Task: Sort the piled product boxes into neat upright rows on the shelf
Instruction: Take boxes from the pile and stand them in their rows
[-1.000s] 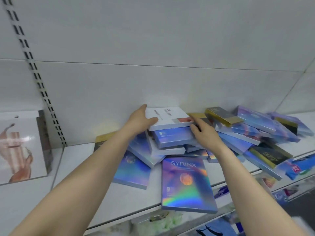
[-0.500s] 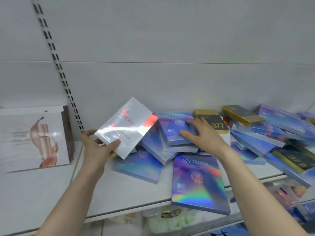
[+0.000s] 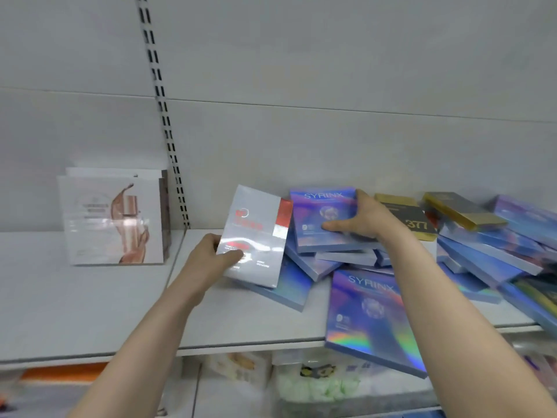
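Observation:
My left hand (image 3: 212,257) holds a white box with red print (image 3: 256,233) nearly upright, just left of the pile. My right hand (image 3: 363,218) grips a blue holographic SYRINX box (image 3: 316,215) lying on top of the pile, thumb on its face and fingers over its far right edge. Under it lie several more blue boxes (image 3: 325,260). Another SYRINX box (image 3: 370,318) lies flat and juts over the shelf's front edge. A black and gold box marked 377 (image 3: 417,223) lies just right of my right hand.
The white shelf (image 3: 120,312) has bare surface left of the pile. White boxes with a copper splash print (image 3: 114,218) stand upright at the far left, beyond a slotted upright rail (image 3: 164,116). More blue and gold boxes (image 3: 494,233) are heaped at right. Packaged goods fill the shelf below.
My left hand has turned the white box from a slant to nearly upright, close to the pile. My right hand has closed around the top SYRINX box. The view shifted left.

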{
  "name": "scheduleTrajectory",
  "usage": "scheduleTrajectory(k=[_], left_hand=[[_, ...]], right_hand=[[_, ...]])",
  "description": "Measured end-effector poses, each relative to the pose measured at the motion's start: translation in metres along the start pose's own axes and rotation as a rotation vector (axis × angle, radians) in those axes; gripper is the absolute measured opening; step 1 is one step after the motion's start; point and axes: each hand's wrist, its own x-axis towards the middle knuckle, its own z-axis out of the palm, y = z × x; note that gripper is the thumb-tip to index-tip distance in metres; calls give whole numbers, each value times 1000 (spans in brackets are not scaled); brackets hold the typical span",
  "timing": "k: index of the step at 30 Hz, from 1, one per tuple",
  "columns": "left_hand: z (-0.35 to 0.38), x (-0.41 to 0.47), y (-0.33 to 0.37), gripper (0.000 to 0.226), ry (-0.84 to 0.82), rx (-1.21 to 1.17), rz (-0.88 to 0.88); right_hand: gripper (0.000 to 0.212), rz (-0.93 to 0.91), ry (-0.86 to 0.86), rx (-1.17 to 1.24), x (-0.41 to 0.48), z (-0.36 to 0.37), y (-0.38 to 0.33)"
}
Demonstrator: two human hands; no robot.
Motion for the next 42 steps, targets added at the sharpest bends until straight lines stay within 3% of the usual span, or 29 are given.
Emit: scheduleTrajectory(k=[3,7,11,15,23,33,37,42], left_hand=[[2,-7,-2,42,0,-25,-23],[-10,-21,-14,43,47,-118,-13],[-38,-45,-29,29,158,-295,15],[-76,-71,-48,35,319,-394,22],[-176,-111,-99,30,589,-416,-6],[-372,-144,-152,17,733,-374,8],[-448,-149,-168,21,763,-354,19],[-516,-136,-186,31,807,-358,-20]], right_hand=[[81,53,48,177,4,3,-4],[26,11,133,575,6,16,-3],[27,-93,186,707,-22,34,-18],[12,-178,127,883,-59,67,-41],[27,-306,0,970,-120,145,-143],[12,-412,-91,1061,-163,253,-326],[24,-484,-53,1001,-169,292,-397],[62,-573,-100,834,-163,326,-469]])
